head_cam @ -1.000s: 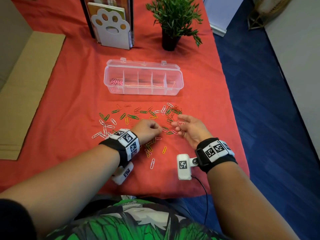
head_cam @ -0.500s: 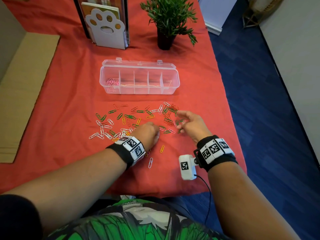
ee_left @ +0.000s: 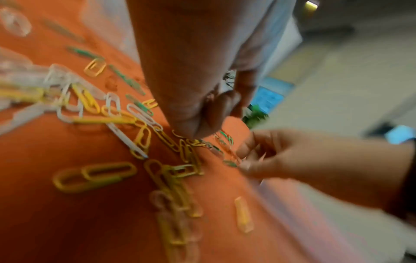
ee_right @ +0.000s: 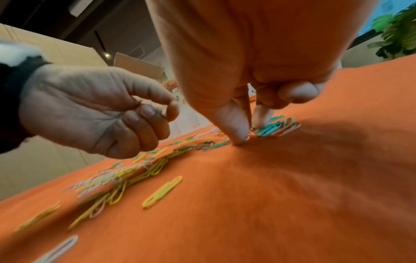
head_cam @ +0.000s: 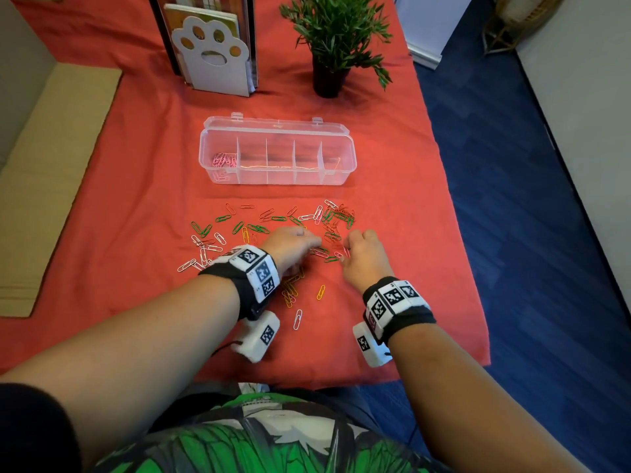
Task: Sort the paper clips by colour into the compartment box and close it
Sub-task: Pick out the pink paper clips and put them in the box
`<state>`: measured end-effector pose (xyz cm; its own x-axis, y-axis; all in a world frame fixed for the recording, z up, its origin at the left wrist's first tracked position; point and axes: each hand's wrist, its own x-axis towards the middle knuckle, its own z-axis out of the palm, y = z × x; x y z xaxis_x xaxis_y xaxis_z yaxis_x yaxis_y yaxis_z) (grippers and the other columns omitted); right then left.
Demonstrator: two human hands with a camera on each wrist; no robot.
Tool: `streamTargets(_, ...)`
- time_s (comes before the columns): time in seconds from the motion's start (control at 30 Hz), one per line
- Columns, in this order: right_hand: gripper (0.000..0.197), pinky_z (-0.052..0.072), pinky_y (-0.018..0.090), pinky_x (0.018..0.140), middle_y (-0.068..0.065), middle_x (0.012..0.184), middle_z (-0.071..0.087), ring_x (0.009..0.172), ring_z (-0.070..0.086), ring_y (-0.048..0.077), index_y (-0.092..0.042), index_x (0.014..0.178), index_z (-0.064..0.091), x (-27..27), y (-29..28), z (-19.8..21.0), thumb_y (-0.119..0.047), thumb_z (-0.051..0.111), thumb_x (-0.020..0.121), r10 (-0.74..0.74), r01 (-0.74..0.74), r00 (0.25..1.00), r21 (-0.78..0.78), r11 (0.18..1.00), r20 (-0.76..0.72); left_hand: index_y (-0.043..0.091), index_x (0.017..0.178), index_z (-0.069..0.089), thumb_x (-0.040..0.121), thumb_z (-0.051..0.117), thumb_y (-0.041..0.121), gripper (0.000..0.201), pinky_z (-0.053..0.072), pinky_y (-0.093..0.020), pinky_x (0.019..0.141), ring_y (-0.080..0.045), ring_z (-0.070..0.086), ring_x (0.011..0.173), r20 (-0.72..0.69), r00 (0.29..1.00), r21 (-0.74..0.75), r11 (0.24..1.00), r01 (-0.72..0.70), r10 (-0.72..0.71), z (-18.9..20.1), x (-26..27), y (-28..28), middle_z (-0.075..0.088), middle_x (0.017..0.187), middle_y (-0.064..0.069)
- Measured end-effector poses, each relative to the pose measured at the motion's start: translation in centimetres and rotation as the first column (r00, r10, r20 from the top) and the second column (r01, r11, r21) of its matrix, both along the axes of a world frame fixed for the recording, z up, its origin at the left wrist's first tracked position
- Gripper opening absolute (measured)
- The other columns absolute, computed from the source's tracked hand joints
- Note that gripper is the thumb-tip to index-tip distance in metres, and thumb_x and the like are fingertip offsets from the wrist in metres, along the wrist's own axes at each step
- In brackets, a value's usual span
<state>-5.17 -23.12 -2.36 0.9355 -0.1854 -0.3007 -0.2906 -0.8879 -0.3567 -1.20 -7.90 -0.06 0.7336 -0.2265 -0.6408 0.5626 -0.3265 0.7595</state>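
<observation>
Sorting is in hand; the right hand [head_cam: 363,259] pinches at a pink clip [head_cam: 346,251] among the scattered paper clips [head_cam: 259,230] on the surface [head_cam: 136,206]; the left hand [ee_right: 94,110] hovers clenched, contents unclear; next likely calls for lifting it to the far compartment box [head_cam: 277,155], its left compartment holding pink ones.

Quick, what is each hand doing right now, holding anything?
Left hand: fingers curled, nothing visibly held.
Right hand: fingertips down among the paper clips; whether it grips one cannot be told.
</observation>
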Motion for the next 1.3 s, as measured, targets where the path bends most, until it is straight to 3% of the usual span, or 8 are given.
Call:
streamTargets(0.1,0.018,0.046,0.041,0.084,0.018,0.109,0.049,0.101,0.054,0.037,-0.005,0.1,0.057,-0.1,0.0,0.2,-0.009,0.055,0.083,0.007,-0.007,1.0,-0.017,1.0,-0.001,0.02,0.08,0.071,0.08,0.064,0.027,0.009,0.051,-0.028,0.074,-0.016,0.066,0.081,0.342,0.848,0.41,0.876,0.254,-0.406,-1.1,-0.4,0.0,0.071,0.085,-0.003)
streamTargets(0.27,0.014,0.042,0.033,0.082,0.019,0.107,0.056,0.099,0.056,0.034,-0.003,0.094,0.059,0.2,-1.2,0.6,-0.006,0.05,0.084,-0.071,0.071,0.997,0.064,0.995,-0.003,0.02,0.108,0.065,0.088,0.052,0.028,0.026,0.046,-0.037,0.088,-0.03,0.056,0.107,0.345,0.521,0.727,0.573,0.377,-0.781,-1.7,-0.7,-0.5,0.059,0.106,-0.011)
streamTargets(0.8,0.017,0.048,0.042,0.086,0.015,0.114,0.052,0.104,0.055,0.036,-0.005,0.103,0.053,-0.6,-0.8,0.2,-0.01,0.049,0.087,0.092,-0.092,0.996,-0.025,0.995,-0.008,0.012,0.101,0.058,0.088,0.053,0.028,0.022,0.046,-0.04,0.087,-0.031,0.056,0.105,0.339,0.48,0.782,0.526,0.334,-0.809,-2.4,-1.1,-0.1,0.057,0.107,-0.011)
streamTargets(0.93,0.022,0.047,0.04,0.084,0.016,0.112,0.054,0.104,0.056,0.036,-0.006,0.105,0.056,-0.8,-1.3,0.7,-0.015,0.054,0.085,0.1,-0.097,0.995,-0.082,0.992,0.029,0.008,0.101,0.057,0.09,0.047,0.027,0.024,0.046,-0.041,0.085,-0.035,0.057,0.102,0.32,0.517,0.776,0.532,0.338,-0.794,-2.1,-1.5,-0.4,0.057,0.107,-0.015)
streamTargets(1.07,0.029,0.049,0.041,0.083,0.017,0.113,0.054,0.105,0.057,0.036,-0.003,0.11,0.054,-1.5,-0.8,1.0,-0.016,0.055,0.085,0.13,-0.138,0.99,-0.229,0.964,-0.046,0.007,0.093,0.061,0.088,0.046,0.021,0.021,0.042,-0.035,0.082,-0.032,0.057,0.099,0.365,0.718,0.605,0.737,0.301,-0.593,-1.0,-1.3,-0.7,0.062,0.103,-0.016)
streamTargets(1.13,0.028,0.049,0.042,0.082,0.017,0.113,0.053,0.104,0.056,0.037,-0.002,0.111,0.053,-1.7,-0.5,1.0,-0.01,0.049,0.084,0.152,-0.161,0.987,-0.246,0.956,-0.056,0.004,0.089,0.062,0.086,0.049,0.019,0.02,0.042,-0.034,0.077,-0.029,0.058,0.091,0.244,0.864,0.421,0.851,0.314,-0.44,-0.2,-0.9,-1.0,0.062,0.099,-0.018)
streamTargets(1.2,0.029,0.048,0.042,0.085,0.019,0.115,0.052,0.106,0.055,0.038,0.0,0.113,0.052,-1.5,-0.5,1.2,-0.007,0.044,0.086,0.14,-0.15,0.988,-0.224,0.963,-0.061,0.008,0.07,0.058,0.076,0.05,0.021,0.016,0.04,-0.027,0.054,-0.023,0.054,0.059,0.021,0.985,0.093,0.982,0.167,-0.17,0.6,-0.7,-1.3,0.058,0.075,-0.014)
streamTargets(1.3,0.024,0.045,0.038,0.087,0.021,0.113,0.058,0.106,0.057,0.036,0.001,0.109,0.053,-0.6,-1.3,1.2,-0.007,0.042,0.09,0.044,-0.047,0.997,-0.053,0.997,-0.064,0.018,0.06,0.048,0.087,0.043,0.025,0.028,0.031,-0.012,0.038,-0.007,0.04,0.033,-0.247,0.966,-0.185,0.975,-0.12,0.072,0.8,-0.5,-1.9,0.05,0.045,0.005)
